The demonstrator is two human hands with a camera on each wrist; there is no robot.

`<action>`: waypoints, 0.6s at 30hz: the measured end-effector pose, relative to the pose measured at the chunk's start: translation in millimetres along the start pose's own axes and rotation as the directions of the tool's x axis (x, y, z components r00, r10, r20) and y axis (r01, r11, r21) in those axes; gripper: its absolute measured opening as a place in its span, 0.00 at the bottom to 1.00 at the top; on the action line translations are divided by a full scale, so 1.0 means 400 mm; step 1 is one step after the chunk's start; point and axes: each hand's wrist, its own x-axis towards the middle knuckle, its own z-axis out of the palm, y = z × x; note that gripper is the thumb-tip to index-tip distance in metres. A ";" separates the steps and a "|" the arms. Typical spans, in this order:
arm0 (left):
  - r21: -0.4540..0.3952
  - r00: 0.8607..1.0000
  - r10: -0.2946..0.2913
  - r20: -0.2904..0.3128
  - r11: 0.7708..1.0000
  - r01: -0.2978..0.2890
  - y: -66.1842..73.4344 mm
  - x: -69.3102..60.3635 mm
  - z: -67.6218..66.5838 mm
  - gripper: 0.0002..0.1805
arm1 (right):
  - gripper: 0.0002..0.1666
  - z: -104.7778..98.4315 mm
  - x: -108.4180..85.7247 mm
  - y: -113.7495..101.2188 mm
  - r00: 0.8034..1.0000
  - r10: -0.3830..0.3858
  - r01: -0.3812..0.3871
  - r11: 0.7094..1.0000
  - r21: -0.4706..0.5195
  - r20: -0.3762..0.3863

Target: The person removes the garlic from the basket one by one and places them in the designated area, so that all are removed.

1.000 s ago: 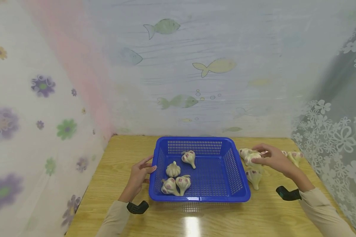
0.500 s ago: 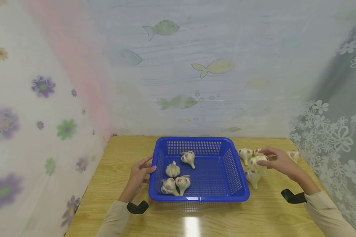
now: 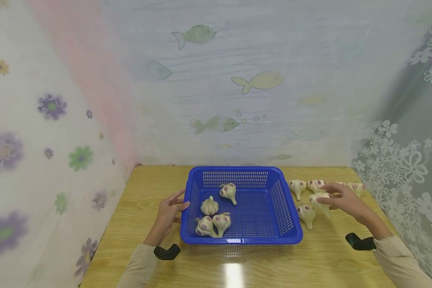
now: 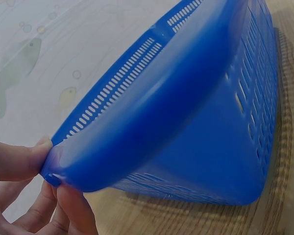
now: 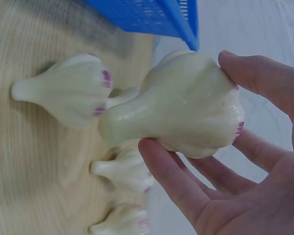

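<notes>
A blue plastic basket [image 3: 252, 212] with slotted walls stands on the table. Several garlic bulbs [image 3: 210, 206] lie in its left part. My left hand [image 3: 166, 214] pinches the basket's left rim, thumb on one side and fingers on the other, as the left wrist view shows. To the right of the basket, my right hand [image 3: 349, 202] holds a garlic bulb [image 5: 181, 107] between thumb and fingers. In the right wrist view that bulb is above the table, its stem pointing left. Several more bulbs [image 3: 297, 187] lie around it, some partly hidden by the hand.
The wooden table [image 3: 158, 180] ends at a fish-printed curtain [image 3: 259, 132] behind the basket. A flowered sheet [image 3: 57, 160] hangs along the left side and another patterned sheet [image 3: 414, 172] along the right.
My right hand has moved right, away from the basket, with the garlic bulb, uncovering bulbs behind. The left hand and basket have stayed in place.
</notes>
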 end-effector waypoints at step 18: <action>0.000 1.000 -0.016 -0.007 1.000 0.016 -0.001 0.002 0.000 0.28 | 0.40 0.014 -0.019 0.083 0.996 0.081 -0.079 0.995 0.061 -0.030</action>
